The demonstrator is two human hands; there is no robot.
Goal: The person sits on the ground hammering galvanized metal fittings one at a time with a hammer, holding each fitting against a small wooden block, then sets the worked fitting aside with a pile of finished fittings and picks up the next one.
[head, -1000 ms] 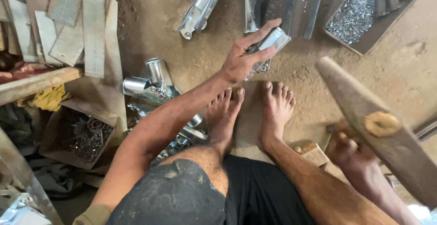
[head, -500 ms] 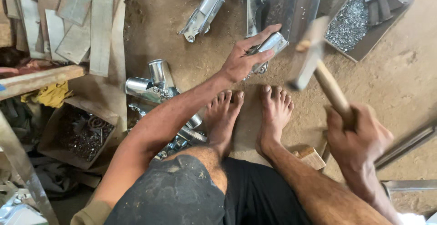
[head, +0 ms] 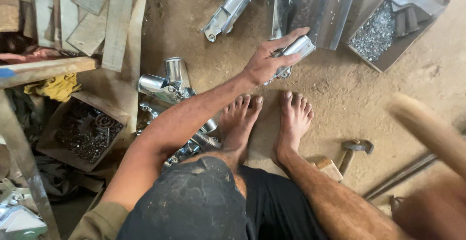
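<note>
My left hand (head: 266,64) reaches forward and presses down on a shiny metal tube piece (head: 297,48) lying on the dirt floor just ahead of my bare feet (head: 269,118). My right hand (head: 424,208) is a blur at the lower right, closed around the wooden handle of a hammer (head: 429,128). The handle is raised and slants up to the left, well clear of the tube piece. The hammer's head is out of view.
A second hammer (head: 357,147) lies by my right foot. A pile of chrome fittings (head: 167,87) sits at the left, next to a box of dark screws (head: 82,133). A tray of small metal bits (head: 376,36), metal channels (head: 315,7) and wooden planks (head: 97,12) lie further out.
The hammer in my right hand swung in toward the tube piece half a second ago and has now pulled back to the right. My left hand stays on the tube piece.
</note>
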